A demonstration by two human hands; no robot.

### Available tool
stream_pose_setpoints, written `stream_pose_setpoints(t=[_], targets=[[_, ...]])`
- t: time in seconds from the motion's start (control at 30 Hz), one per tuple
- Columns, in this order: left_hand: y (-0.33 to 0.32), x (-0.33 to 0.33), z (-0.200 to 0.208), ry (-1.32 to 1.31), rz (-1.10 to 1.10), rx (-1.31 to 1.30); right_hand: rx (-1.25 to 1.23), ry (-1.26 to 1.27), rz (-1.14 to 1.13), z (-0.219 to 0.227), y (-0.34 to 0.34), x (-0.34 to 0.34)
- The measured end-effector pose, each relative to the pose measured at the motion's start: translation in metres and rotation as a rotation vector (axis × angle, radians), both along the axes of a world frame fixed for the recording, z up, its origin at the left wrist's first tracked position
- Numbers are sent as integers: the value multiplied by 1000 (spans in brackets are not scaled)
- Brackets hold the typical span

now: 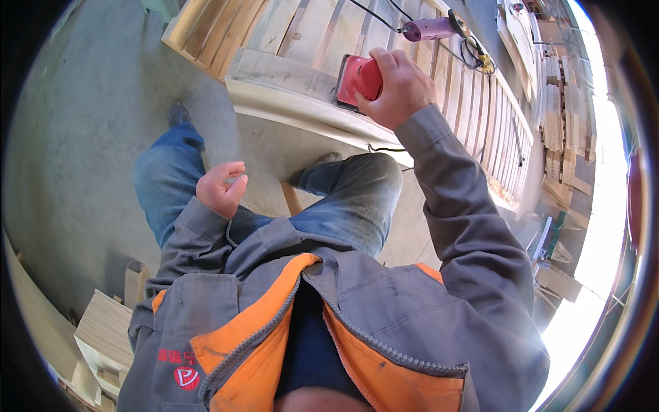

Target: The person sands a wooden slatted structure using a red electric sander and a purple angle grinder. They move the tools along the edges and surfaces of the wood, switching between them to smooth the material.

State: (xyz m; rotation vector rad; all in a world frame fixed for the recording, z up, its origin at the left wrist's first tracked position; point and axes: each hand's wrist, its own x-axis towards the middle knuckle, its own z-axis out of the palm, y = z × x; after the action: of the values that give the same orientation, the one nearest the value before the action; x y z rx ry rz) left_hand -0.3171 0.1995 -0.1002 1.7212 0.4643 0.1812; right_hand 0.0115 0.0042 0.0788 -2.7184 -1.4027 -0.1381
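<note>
Right hand (405, 89) grasps a red power sander (358, 79) from its right side, thumb along the near side and fingers folded over the top; the palm covers part of the body. The tool has a rounded red housing over a squarish, dark-edged base. It sits on the slatted wooden panel (281, 74), beside the near edge and close to the near-left corner. Its underside is hidden, though the base seems to lie roughly flat on the wood. Farther from that edge lies a purple grinder (427, 29); the panel's far edge is partly cut off by the picture's top. The right arm reaches forward, elbow bent. Left hand (223, 189) is released above the left thigh, fingers loosely curled, thumb apart, its palm only partly visible.
</note>
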Motion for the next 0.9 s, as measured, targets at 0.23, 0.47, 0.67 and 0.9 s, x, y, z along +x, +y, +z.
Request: stream_pose_setpoints(t=[0.23,0.47,0.67,0.9], targets=[[1,2,6,-24,5,5,36,-48,26,-7,25,-5],[3,2,12,6,10,-18,46,-42,33,-10,49,-9],[3,2,10,16,32,-9,30,-30,24,-6,55,-16],[0,-1,0,61,50,-6,65,-35,9,-10,33,-14]])
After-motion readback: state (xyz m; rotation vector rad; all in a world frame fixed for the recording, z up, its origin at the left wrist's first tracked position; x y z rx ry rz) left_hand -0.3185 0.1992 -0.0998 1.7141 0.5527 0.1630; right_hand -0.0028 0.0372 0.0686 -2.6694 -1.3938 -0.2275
